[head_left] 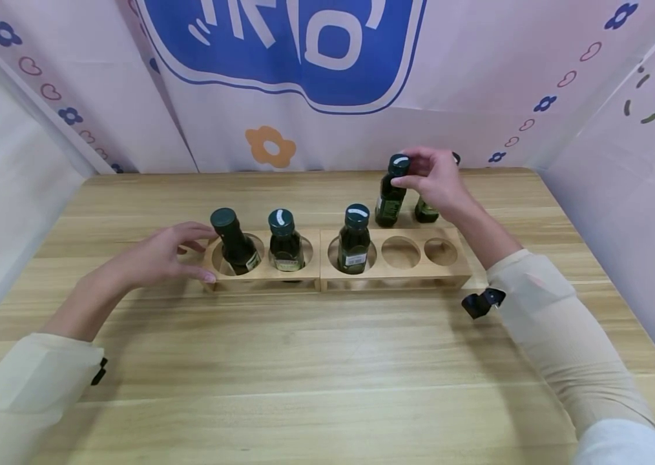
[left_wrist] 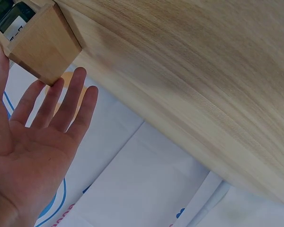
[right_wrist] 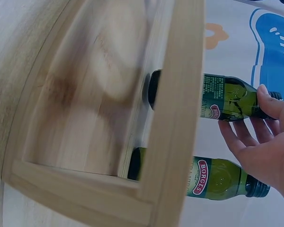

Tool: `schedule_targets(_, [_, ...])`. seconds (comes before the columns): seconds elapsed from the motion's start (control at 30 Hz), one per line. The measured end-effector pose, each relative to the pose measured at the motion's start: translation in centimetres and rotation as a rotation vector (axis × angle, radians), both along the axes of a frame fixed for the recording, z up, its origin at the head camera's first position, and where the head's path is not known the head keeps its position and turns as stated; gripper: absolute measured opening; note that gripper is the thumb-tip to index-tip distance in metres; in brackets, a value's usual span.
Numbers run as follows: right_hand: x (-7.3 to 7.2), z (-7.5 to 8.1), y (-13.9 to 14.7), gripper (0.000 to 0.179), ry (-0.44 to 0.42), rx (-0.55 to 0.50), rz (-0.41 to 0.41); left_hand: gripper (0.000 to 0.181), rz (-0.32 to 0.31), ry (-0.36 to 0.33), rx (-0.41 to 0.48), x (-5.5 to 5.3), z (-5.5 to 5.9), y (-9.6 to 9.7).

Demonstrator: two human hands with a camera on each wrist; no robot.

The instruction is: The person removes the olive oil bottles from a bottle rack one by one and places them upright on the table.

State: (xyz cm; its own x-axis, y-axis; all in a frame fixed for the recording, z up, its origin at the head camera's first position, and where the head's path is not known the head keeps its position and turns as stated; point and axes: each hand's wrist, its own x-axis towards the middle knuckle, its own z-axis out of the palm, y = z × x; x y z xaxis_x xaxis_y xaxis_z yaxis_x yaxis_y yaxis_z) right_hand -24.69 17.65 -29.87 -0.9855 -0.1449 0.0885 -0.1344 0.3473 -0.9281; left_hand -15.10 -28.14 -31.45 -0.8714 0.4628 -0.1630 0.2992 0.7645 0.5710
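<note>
Behind the right rack (head_left: pixel 409 276), the right hand (head_left: pixel 435 184) pinches a dark green glass bottle (head_left: pixel 389 197) by its neck and cap, thumb against fingers; can't tell if its base touches the table (head_left: pixel 304 361). Second bottle (head_left: pixel 427 210) stands just beside it: squarish shoulders, ridged screw cap, oval red label. Left hand (head_left: pixel 173 255) is spread wide, fingers near straight, straddling the end of the left rack (head_left: pixel 263 276), thumb at the front edge, fingertips touching the rear. Racks are smooth pale wood, open-sided, butted end to end, round holes in the top boards. Left rack holds a tilted long-necked bottle (head_left: pixel 237 248) and a shorter one (head_left: pixel 287 245); another bottle (head_left: pixel 354 242) sits in the right rack's leftmost hole. Tabletop is streaky wood grain; backdrop (head_left: pixel 449 84) is creased, printed sheet.
</note>
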Motion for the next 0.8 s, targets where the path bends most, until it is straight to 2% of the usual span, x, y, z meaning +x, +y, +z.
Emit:
schedule_targets(0.5, [-0.2, -0.1, 0.1, 0.050, -0.018, 0.052, 0.012, 0.083, -0.009, -0.002, 0.007, -0.1, 0.0, -0.1])
schedule_targets(0.7, [0.2, 0.6, 0.5, 0.057, -0.009, -0.008, 0.027, 0.082, -0.008, 0.000, 0.005, -0.1, -0.1, 0.0])
schedule_targets(0.8, [0.5, 1.1, 0.8, 0.059, 0.028, -0.025, 0.025, 0.082, -0.011, -0.001, 0.007, -0.1, -0.2, -0.1])
